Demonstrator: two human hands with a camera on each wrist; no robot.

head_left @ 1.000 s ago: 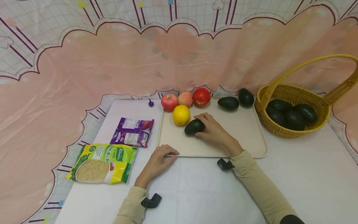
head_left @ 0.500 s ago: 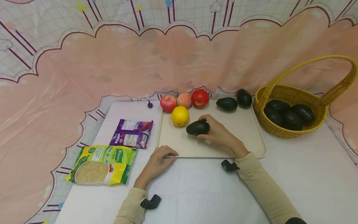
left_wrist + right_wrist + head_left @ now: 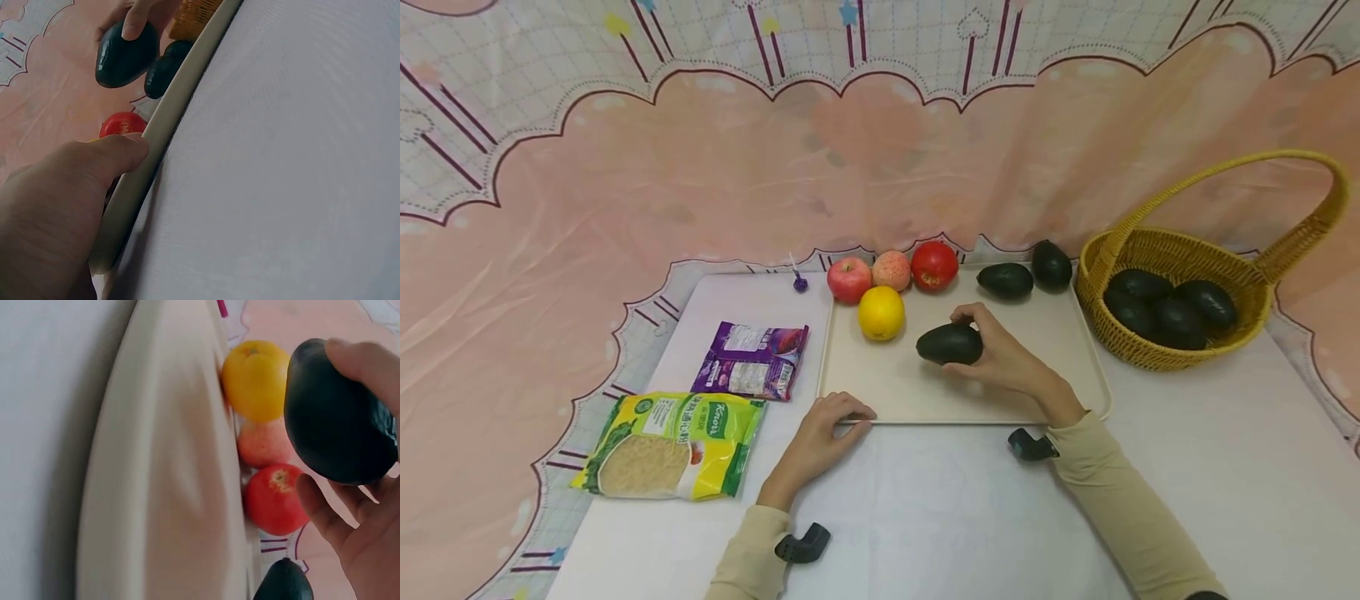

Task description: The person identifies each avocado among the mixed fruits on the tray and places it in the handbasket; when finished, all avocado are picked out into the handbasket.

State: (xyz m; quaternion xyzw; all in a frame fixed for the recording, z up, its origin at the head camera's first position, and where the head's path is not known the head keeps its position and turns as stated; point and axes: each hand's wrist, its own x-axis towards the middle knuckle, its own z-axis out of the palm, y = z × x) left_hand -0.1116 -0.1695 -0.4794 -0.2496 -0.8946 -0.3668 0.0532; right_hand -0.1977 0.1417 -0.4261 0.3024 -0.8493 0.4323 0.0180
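Dark green and glossy, the avocado (image 3: 949, 344) is clamped between the thumb and fingers of my right hand (image 3: 1009, 360), its narrower end pointing left. I hold it over the middle of the cream tray (image 3: 868, 375), lifted clear of the surface.

My left hand (image 3: 820, 437) rests at the tray's near edge, close to the left corner, thumb tip touching the rim. Its fingers look bent, but they are partly hidden, so I cannot tell whether they pinch the rim.

Toward the tray's left edge lies a yellow fruit (image 3: 882, 313). Behind it, along the far edge from the left corner, I have a red apple (image 3: 849, 280), a peach (image 3: 892, 271) and a pomegranate (image 3: 934, 267). Two more avocados (image 3: 1004, 282) lie side by side at the far right corner.

Just beyond the tray's right edge stands a wicker basket (image 3: 1131, 343) with four avocados (image 3: 1182, 321) inside. Near the table's left edge lie a yellow Knorr packet (image 3: 670, 446) and a purple packet (image 3: 751, 362), with a purple lollipop (image 3: 800, 284) near the far edge. Pink patterned cloth (image 3: 625, 200) hangs behind.
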